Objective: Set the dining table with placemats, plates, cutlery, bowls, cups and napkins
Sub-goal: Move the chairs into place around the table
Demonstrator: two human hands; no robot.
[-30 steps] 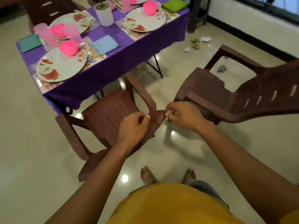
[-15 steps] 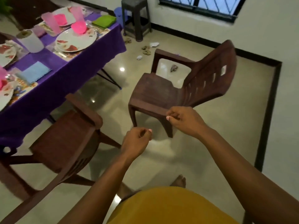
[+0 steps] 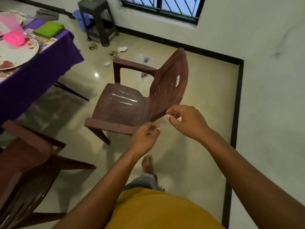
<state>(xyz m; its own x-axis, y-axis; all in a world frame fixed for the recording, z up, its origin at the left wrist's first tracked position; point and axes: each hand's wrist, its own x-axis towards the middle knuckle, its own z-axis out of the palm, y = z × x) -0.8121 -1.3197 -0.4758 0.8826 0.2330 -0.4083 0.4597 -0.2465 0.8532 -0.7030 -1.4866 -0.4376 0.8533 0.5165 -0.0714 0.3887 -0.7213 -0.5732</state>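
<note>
The floor [image 3: 189, 90] is seen as pale glossy tile, edged by a black skirting line along the wall. At 9 o'clock the table [image 3: 33, 80] is covered by a purple cloth, only its corner being in view. A brown plastic chair [image 3: 125, 103] is set at the centre of the view, well apart from the table, its back turned toward 3 o'clock. A second brown chair [image 3: 24, 162] is cut off at 8 o'clock, just beside the table. A dark stool [image 3: 97, 20] is placed at 11 o'clock by the wall.

On the table a flowered plate [image 3: 14, 55] is laid, with a pink bowl [image 3: 14, 38] resting on it. A translucent pink cup [image 3: 9, 22] is stood just behind the bowl, and a folded green napkin [image 3: 48, 28] is laid at 1 o'clock from the plate, near the table's corner.

The right hand [image 3: 186, 121] is held with curled fingers at the lower edge of the chair's back; whether that edge is gripped cannot be told. The left hand [image 3: 145, 138] is loosely curled around nothing, just in front of the near armrest. Small scraps are scattered on the floor near the stool.
</note>
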